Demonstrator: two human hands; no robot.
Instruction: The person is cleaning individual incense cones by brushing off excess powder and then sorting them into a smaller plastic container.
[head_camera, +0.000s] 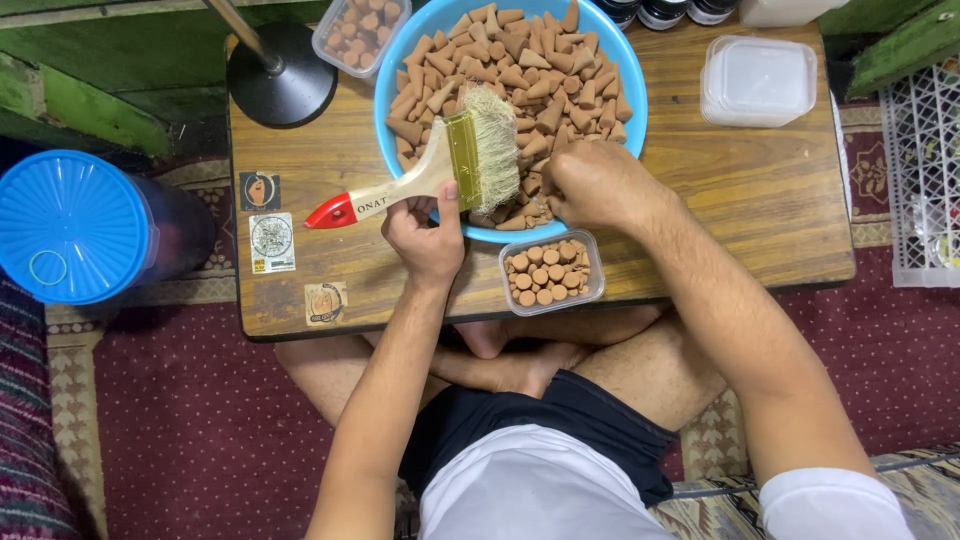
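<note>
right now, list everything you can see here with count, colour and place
table: one, brown wood, centre
bowl: one, blue, back middle of table
cones: many, brown, in the bowl
brush: one, wooden handle with red tip, over the bowl's near rim
near box: one, clear, front edge of table, packed with cones
far box: one, clear, left of bowl, holds cones
empty boxes: stack, clear, right of bowl
stand base: one, black, back left
lid: one, blue, left on floor
rug: red, under table
left hand: holds brush handle
right hand: in the bowl among cones
</note>
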